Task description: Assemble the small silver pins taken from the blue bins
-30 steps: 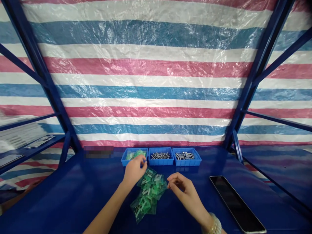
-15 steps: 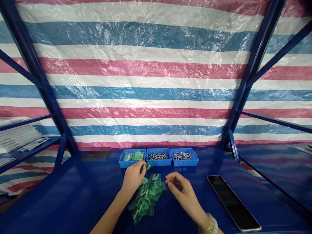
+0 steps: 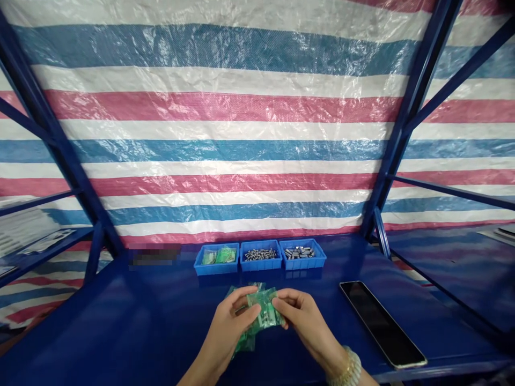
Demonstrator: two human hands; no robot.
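Head view: person's 2 bare hands meet low ctr, over blue table (image 3: 140, 321).
L hand (image 3: 232, 320): nearly closed, thumb on top, fingers mostly hidden behind; pinches one side of green bag (image 3: 267, 312).
R hand (image 3: 302, 312): also nearly closed; thumb + fingers pinch opp. side of same bag. Beaded bracelet (image 3: 349, 369) on wrist.
Bag posn: btwn both hands, held up over bag pile; pale + dark bits show thru, too small to ID.
Why 2 pinches: prob. b/c bag's thin + floppy; a hold each side keeps it spread, face to view.
Bag pile (image 3: 246, 343): on table, mostly hidden by hands + held bag; prob. there for short reach.
Bins: 3 in a row beyond hands. Left bin (image 3: 217, 269) = green + clear packets; middle bin (image 3: 260, 265) + right bin (image 3: 304, 263) = small metallic pcs. Prob. sorted by type, all w/in reach.
Phone (image 3: 382, 324): flat, dark screen, right of R hand, apart from pile; prob. set aside to leave hands room.
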